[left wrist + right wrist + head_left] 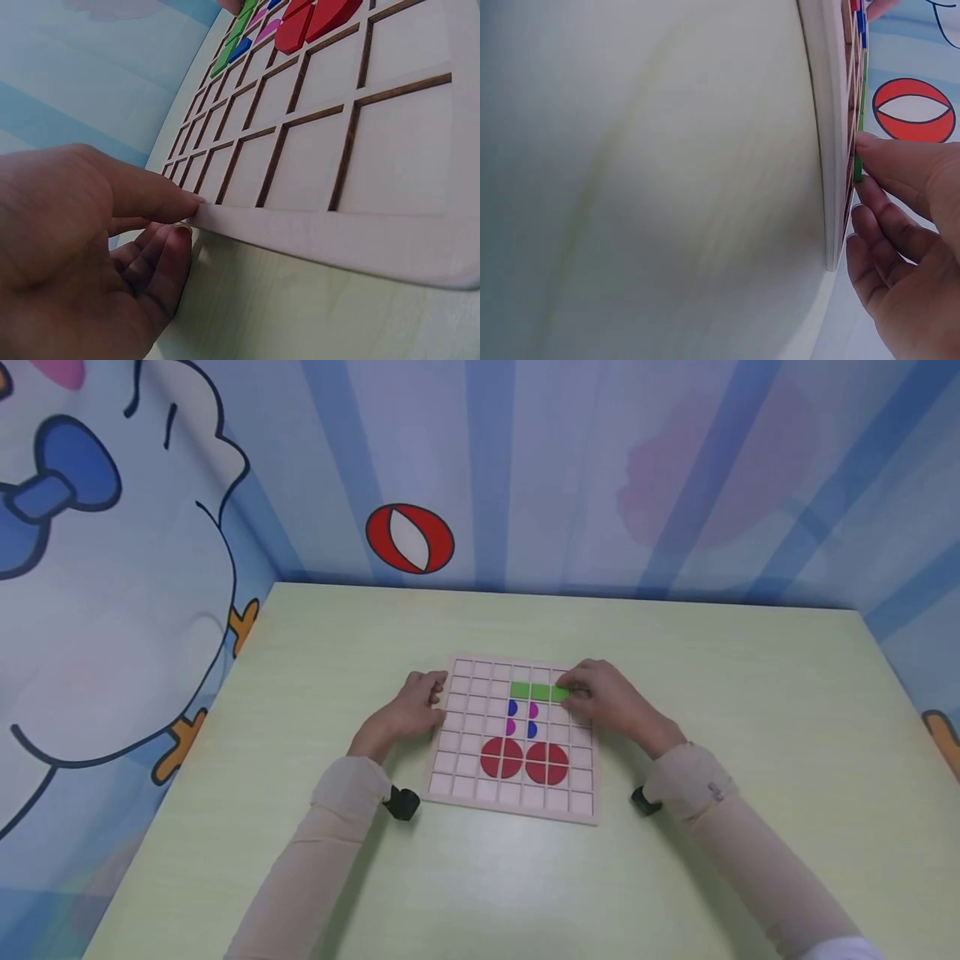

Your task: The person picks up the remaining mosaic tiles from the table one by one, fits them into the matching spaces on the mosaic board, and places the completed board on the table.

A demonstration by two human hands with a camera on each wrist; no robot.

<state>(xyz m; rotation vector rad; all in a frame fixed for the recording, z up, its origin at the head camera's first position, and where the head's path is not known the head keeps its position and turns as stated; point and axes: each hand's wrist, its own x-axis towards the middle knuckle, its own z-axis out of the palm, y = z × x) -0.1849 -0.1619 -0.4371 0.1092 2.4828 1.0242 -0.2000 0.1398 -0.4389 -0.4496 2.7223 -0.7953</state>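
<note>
A pale wooden grid board (517,812) lies on the table, with flat coloured pieces set in its cells. My left hand (411,706) holds the board's left edge; in the left wrist view its thumb (161,193) lies on the rim and the other fingers curl beside and below it. At the upper right of the grid, my right hand (611,697) pinches a green square tile (859,166) between thumb and index finger, at the end of a row with two more green squares (529,692). The other right-hand fingers bend loosely beside the board's edge.
Below the green row are blue half-circles (512,707) and magenta half-circles (533,711). Lower down, red quarter pieces form two circles, a left one (491,748) and a right one (557,753). The light table (712,652) meets a painted wall (540,485) behind.
</note>
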